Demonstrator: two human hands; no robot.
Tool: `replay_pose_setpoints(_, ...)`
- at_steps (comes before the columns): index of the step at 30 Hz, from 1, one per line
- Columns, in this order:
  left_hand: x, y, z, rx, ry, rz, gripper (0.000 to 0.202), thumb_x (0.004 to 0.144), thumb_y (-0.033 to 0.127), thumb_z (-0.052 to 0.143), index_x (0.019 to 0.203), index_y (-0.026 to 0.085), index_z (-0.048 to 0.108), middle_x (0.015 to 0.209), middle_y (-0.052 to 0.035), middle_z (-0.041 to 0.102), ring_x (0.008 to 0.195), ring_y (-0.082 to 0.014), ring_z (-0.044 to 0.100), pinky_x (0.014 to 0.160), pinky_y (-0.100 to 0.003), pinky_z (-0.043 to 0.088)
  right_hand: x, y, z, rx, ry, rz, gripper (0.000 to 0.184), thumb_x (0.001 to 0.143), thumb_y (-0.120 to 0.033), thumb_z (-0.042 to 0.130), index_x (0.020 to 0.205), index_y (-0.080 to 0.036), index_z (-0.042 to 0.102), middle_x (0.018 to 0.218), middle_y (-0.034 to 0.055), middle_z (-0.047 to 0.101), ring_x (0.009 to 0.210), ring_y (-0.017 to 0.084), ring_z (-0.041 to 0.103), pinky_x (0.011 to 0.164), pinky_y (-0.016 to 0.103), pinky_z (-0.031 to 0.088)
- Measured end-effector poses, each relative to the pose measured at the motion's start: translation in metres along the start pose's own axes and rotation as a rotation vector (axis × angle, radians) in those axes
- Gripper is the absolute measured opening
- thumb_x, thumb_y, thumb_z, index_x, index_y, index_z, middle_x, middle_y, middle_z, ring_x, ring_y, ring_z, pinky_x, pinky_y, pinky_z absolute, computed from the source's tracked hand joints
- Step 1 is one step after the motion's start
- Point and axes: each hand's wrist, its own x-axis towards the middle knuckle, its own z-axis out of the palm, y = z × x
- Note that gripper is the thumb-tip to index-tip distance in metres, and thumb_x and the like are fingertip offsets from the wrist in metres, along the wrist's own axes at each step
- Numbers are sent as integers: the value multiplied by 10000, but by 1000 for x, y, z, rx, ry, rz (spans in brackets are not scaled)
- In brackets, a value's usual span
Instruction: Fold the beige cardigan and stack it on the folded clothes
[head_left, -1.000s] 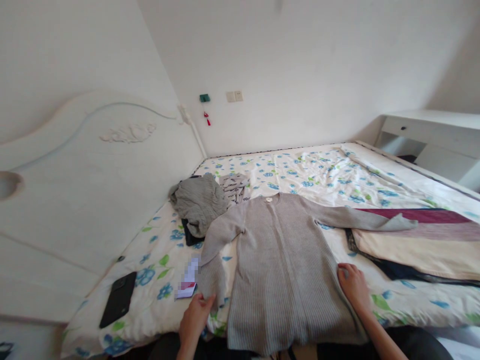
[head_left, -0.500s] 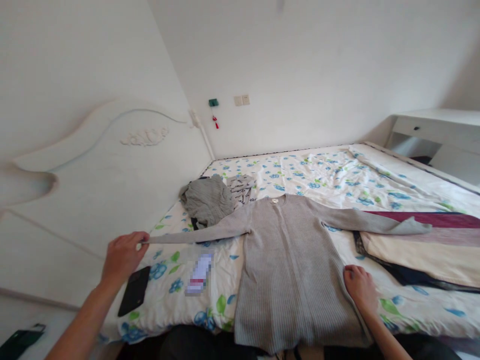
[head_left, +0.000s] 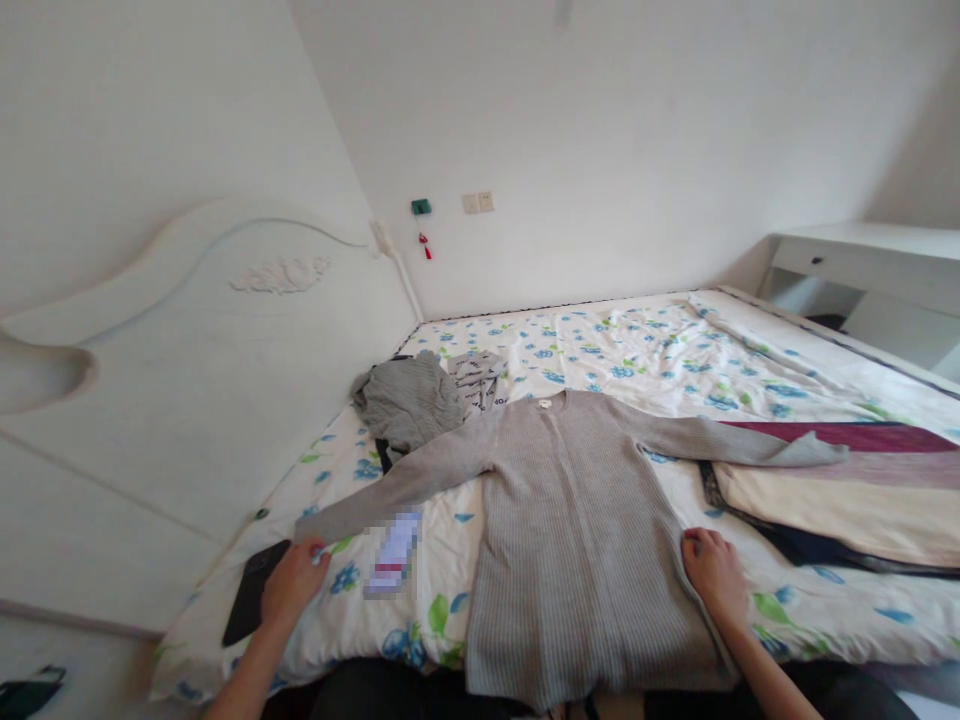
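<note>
Grey cardigan [head_left: 577,520] has left hand [head_left: 295,582] at cuff [head_left: 313,530], right hand [head_left: 714,575] on side.

White walls [head_left: 600,120], carved white headboard [head_left: 187,380], floral-sheeted bed [head_left: 637,345], white desk [head_left: 870,262], wall switches [head_left: 478,202], soft daylight

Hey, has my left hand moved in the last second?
Yes. The left hand went leftward: it was at the blurred card's near edge, and now sits between that card and the black phone, holding the sweater sleeve by its end.
</note>
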Motion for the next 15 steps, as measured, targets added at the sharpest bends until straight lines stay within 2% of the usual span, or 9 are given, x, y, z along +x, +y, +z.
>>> replay_pose_setpoints(2,-18,31,22,-165,-53,-33,259,977,332,548,1070,185,740,1099,-148,838,1020,-321,803,860,-371,581,0,-3,-3,2,-2,11,431,1075,-319,428,1139,-188,833,1264,171,775,1138,338,667,993,411,473)
replay_pose_setpoints(4,-44,65,46,-358,-190,-36,309,947,500,583,945,217,706,920,-109,818,851,-302,792,767,-368,575,1,-6,-5,22,4,16,426,1072,-331,439,1134,-185,834,1262,174,778,1144,336,675,1011,409,477)
replay_pose_setpoints(7,-94,110,85,-653,-496,9,611,761,848,652,801,238,642,757,-68,754,642,-259,716,640,-364,553,4,-10,-12,99,-13,29,450,1078,-372,428,1129,-182,833,1260,180,792,1176,335,693,1022,394,487)
replay_pose_setpoints(9,-125,133,105,-792,-640,56,745,627,962,688,803,239,654,766,-71,765,667,-265,725,662,-381,579,6,-12,-19,174,-87,60,511,1097,-433,383,1108,-194,834,1197,173,817,1138,327,730,981,379,508)
replay_pose_setpoints(10,-139,141,112,-836,-670,86,766,599,968,715,826,237,677,785,-79,780,726,-282,752,713,-395,605,5,-12,-24,215,-143,85,541,1102,-483,372,1121,-202,834,1154,165,830,1101,324,753,949,374,521)
replay_pose_setpoints(12,-159,154,119,-886,-659,132,743,593,914,786,894,237,725,857,-100,818,891,-327,801,847,-425,643,1,-10,-34,279,-270,147,578,1073,-604,428,1213,-205,821,1103,153,847,1050,327,792,907,373,547)
replay_pose_setpoints(14,-172,162,119,-919,-613,144,702,586,828,851,953,237,755,931,-119,841,1011,-366,817,957,-455,650,-8,-5,-45,314,-381,180,626,972,-662,600,1332,-184,785,1143,160,851,1088,344,809,924,380,575)
replay_pose_setpoints(15,-175,164,117,-938,-600,125,696,561,787,881,969,235,764,950,-126,846,1037,-385,820,990,-473,650,-13,-1,-51,323,-423,181,658,902,-642,694,1355,-172,774,1178,168,849,1123,354,808,948,386,586)
